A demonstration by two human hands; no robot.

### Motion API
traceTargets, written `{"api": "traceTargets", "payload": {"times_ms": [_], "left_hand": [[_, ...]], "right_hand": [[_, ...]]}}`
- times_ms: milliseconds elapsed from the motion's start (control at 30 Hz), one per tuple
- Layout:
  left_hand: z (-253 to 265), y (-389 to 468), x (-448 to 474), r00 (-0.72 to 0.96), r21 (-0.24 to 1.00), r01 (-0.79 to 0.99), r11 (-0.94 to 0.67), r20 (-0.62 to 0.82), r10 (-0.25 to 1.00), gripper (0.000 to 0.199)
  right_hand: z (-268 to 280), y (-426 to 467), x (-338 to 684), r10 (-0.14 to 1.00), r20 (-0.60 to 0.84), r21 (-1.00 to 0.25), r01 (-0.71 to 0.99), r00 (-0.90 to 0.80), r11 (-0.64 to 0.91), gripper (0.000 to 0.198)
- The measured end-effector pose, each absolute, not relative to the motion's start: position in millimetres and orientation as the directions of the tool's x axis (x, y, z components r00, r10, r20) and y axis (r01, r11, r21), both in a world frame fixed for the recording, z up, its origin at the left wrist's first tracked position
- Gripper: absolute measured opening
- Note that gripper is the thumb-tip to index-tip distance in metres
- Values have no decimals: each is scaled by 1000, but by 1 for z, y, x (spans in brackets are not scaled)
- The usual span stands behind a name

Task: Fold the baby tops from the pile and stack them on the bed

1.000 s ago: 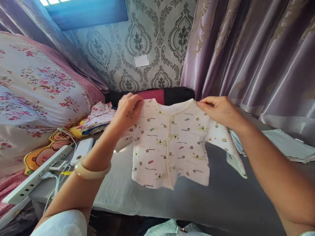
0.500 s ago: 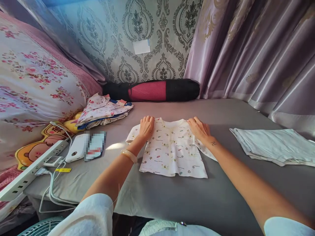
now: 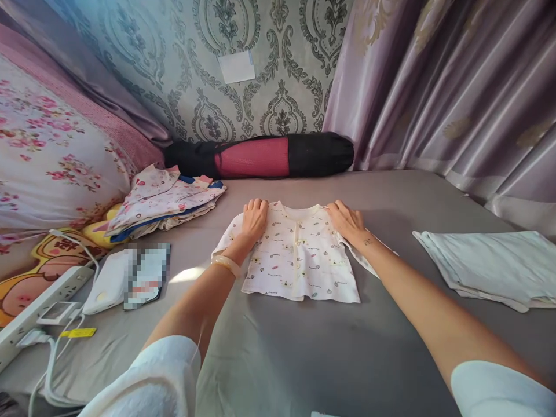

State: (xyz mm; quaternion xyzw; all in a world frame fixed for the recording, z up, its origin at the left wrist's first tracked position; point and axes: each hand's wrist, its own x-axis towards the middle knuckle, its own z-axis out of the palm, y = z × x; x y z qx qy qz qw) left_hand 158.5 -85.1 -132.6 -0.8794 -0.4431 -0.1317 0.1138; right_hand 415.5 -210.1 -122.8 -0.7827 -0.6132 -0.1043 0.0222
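A small white baby shirt (image 3: 299, 263) with tiny printed pictures and a buttoned front lies spread on the grey bed sheet, collar away from me, hem toward me. My left hand (image 3: 254, 221) has its fingers curled over the left shoulder of the shirt. At the opposite shoulder, my right hand (image 3: 347, 222) grips the fabric in the same way. Both sets of fingertips are partly hidden behind the knuckles. The sleeves stretch outward beneath my wrists.
Folded printed clothes (image 3: 167, 202) are piled at the left. Folded pale cloth (image 3: 490, 263) lies at the right. Near the left edge are a power strip (image 3: 47, 307), a white power bank (image 3: 110, 282) and a phone (image 3: 147, 275). A black-and-red rolled bag (image 3: 256, 157) rests along the wall.
The shirt's front lies smoother, with its button strip showing more clearly, and its hem sits slightly farther from me. Both hands keep their shoulder grip. The camera view has shifted a little.
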Motion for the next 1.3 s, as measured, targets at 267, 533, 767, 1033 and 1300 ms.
{"api": "traceTargets", "payload": {"times_ms": [267,533,767,1033,1300], "left_hand": [[-143,-67,164,562,61,817,-574,139,815,35],[-118,-51,194,506,292,841,-455,-128,853,34],[-143,-60,197,554,237,771,-592,210,806,34],[-152,-68,198,601,41,779,-625,235,764,34],[-122,-49,157,369,317,896,-310,-144,918,46]], "right_hand": [[-134,-192,431,975,143,76,980,169,-181,36],[-130,-170,427,988,97,-210,972,124,-101,31],[-141,-170,415,961,238,-194,976,142,-96,23],[-146,-172,410,965,243,-31,995,100,-95,27],[-126,-191,452,936,-51,-403,850,349,-339,39]]}}
